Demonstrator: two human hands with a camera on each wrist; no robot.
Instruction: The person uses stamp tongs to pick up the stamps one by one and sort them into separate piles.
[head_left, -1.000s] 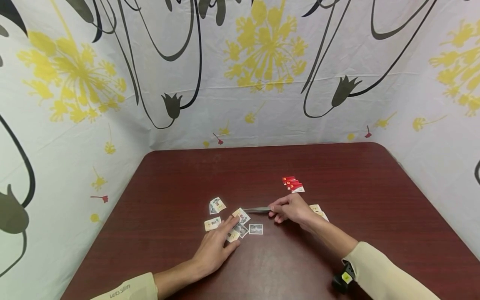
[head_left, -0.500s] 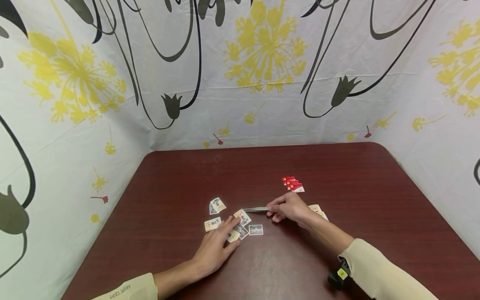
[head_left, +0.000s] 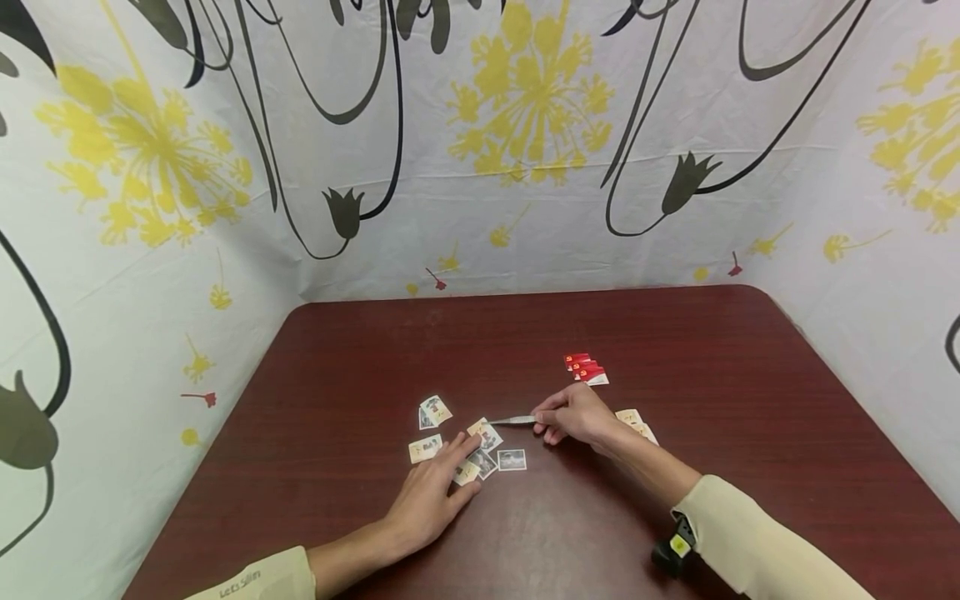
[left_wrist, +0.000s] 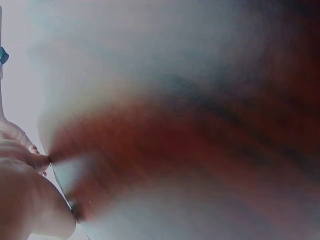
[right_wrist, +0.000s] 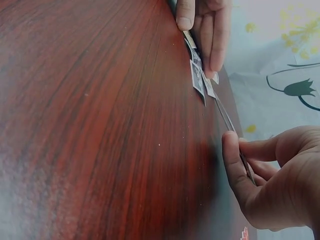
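Observation:
In the head view my left hand (head_left: 431, 492) rests on a loose group of postage stamps, its fingers extended and covering part of them. A cream stamp (head_left: 487, 435) pokes out past its fingertips. A grey picture stamp (head_left: 512, 460) lies just right of the group. My right hand (head_left: 577, 414) pinches a pair of metal tweezers (head_left: 513, 421), whose tips reach the upper edge of the cream stamp. Whether the tips grip it, I cannot tell. The right wrist view also shows the tweezers (right_wrist: 224, 112) pointing at the stamps under the left fingers.
Several red stamps (head_left: 587, 369) overlap in a row beyond the right hand. Cream stamps (head_left: 637, 423) lie partly behind the right forearm. More stamps (head_left: 434, 410) and a single stamp (head_left: 425, 447) sit left of the group. A patterned cloth (head_left: 525, 225) surrounds the dark red table (head_left: 375, 350).
My right hand has shifted slightly left, and the tweezers' tips now overlap the cream stamp's edge. That stamp has moved slightly right and nearer. My left hand stays in place.

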